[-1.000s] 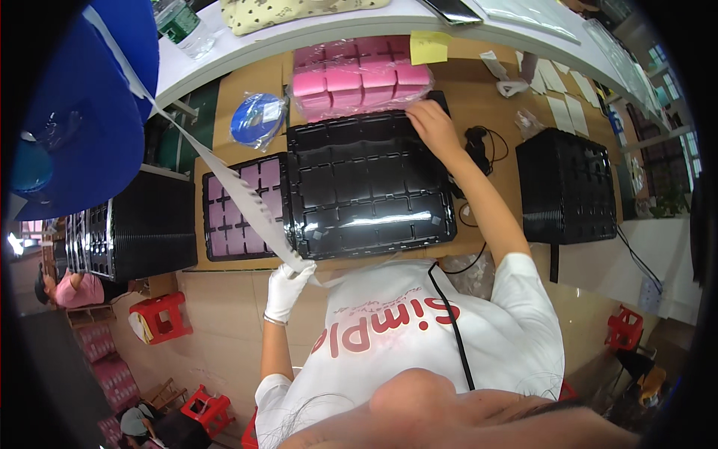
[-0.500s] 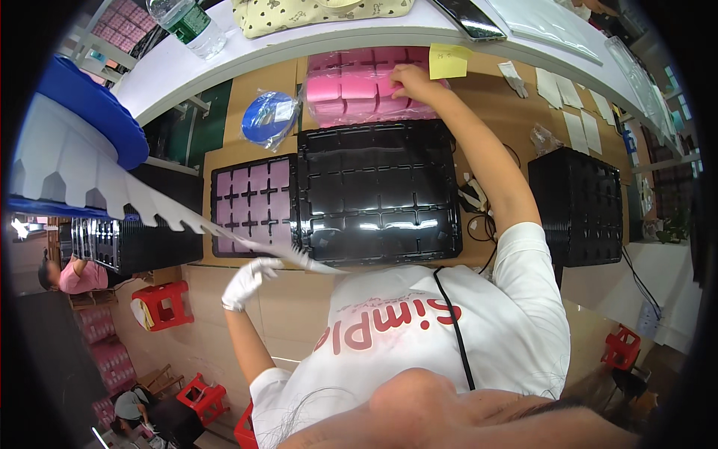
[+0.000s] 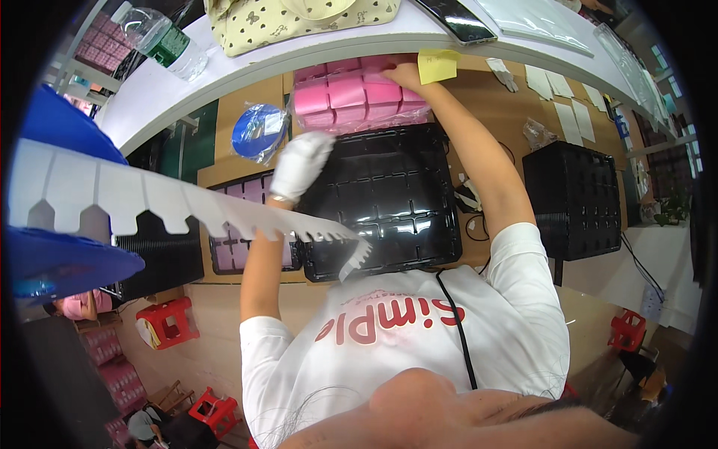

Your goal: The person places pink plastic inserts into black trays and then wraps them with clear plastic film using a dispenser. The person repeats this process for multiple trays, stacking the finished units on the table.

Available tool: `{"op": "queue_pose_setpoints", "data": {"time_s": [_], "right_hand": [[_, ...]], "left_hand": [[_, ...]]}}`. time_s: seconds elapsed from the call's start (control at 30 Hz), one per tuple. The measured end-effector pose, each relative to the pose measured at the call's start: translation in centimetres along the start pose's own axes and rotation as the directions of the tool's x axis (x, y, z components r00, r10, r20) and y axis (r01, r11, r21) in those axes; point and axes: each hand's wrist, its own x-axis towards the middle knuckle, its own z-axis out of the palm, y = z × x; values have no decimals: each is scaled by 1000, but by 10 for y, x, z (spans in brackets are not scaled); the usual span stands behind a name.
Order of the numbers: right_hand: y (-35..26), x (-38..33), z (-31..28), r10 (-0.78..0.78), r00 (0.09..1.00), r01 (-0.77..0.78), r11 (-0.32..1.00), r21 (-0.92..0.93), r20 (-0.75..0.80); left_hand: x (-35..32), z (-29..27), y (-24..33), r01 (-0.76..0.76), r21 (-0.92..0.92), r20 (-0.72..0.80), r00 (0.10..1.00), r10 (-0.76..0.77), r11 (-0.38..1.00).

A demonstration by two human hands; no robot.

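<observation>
My right hand (image 3: 406,75), bare, reaches to the far side of the bench, its bent fingers at the rows of glossy pink blocks (image 3: 348,96) in clear plastic wrap. A yellow sticky note (image 3: 438,66) hangs beside it and covers part of the hand. My left hand (image 3: 301,166), in a white glove, is over the near-left edge of a large black tray (image 3: 374,194), its fingers blurred. To the left lies a smaller tray with pink pieces (image 3: 230,254) in its cells. A notched whitish strip (image 3: 161,196) curls from a blue reel (image 3: 60,258) across both trays.
A blue disc in plastic (image 3: 256,135) lies left of the pink blocks. Stacks of black trays (image 3: 574,202) stand on the right and at far left. Above runs a white shelf (image 3: 247,56) with a bottle (image 3: 161,41), a patterned bag (image 3: 299,22) and a phone (image 3: 458,21).
My left hand has risen from below the bench edge to above the trays. The strip has swung and now curls over the large tray. My right hand has shifted slightly farther back on the pink blocks.
</observation>
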Motion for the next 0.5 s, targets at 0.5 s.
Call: {"op": "queue_pose_setpoints", "data": {"time_s": [0.5], "right_hand": [[-85,-183,-52,-381,863,397,917,-20,-331]], "left_hand": [[74,81,-11,-128,530,7,989,147,838]]}}
